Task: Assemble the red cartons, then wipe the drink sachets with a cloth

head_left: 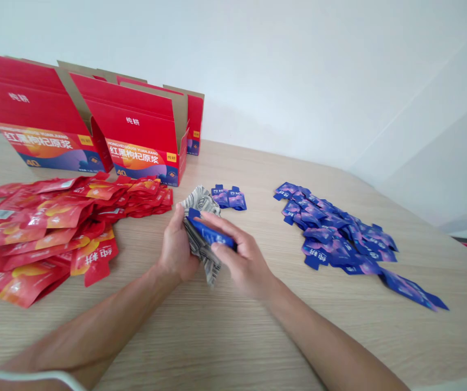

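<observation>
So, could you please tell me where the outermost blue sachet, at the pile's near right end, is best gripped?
Probably by its outer end, coming from the right: this blue sachet juts out from the blue pile, so that narrow end seems free for a thumb-and-finger pinch.

At centre, my cloth [200, 201] is striped black-and-white, my pouch [214, 233] blue — at nine o'clock, red-and-orange pouches [60, 212]; at ten, red boxes [139, 133]; at three, blue-purple pouches [329, 236].

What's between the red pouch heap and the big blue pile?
Head view: two blue pouches, the left hand with a striped cloth, and the right hand with another pouch.
</observation>
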A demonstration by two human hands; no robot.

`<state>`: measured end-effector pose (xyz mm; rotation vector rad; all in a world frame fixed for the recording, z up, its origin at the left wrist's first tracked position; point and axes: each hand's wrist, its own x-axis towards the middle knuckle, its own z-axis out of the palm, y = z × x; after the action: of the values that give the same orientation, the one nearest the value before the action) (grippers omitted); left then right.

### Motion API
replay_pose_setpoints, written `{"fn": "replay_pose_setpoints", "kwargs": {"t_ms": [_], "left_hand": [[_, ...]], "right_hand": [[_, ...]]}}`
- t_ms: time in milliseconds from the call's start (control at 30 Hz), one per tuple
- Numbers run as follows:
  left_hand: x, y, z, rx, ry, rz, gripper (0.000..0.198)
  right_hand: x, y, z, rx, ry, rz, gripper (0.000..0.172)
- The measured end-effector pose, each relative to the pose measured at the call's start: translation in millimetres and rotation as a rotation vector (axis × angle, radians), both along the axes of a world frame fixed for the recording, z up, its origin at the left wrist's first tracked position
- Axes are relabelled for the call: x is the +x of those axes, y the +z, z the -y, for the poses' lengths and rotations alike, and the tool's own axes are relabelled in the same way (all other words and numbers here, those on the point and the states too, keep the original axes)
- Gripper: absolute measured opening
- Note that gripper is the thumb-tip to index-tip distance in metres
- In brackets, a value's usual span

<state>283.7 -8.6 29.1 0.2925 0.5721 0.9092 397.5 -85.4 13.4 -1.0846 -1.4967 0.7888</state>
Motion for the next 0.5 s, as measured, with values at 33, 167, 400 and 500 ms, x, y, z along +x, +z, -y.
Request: {"fn": "replay_pose_setpoints", "kwargs": {"t_ms": [33, 167, 400, 500], "left_hand": [[1, -1.5, 0, 0.022, 0.013, 0.0, 0.057], [7, -7.5, 6, 0.084, -0.003, 0.031, 0.055], [8, -6.4, 16, 0.078, -0.011, 0.088, 0.053], [8, -6.1, 19, 0.06, 0.033, 0.059, 0.043]], "right_hand": [[5, 0.3, -2, 0.003, -0.033, -0.123, 0.056], [16, -2.2, -8, 0.198, -0.311, -0.144, 0.054], [1, -27.6, -10, 0.124, -0.133, 0.598, 0.083], [-10, -31.4, -11, 0.031, -0.262, 0.49, 0.082]]}}
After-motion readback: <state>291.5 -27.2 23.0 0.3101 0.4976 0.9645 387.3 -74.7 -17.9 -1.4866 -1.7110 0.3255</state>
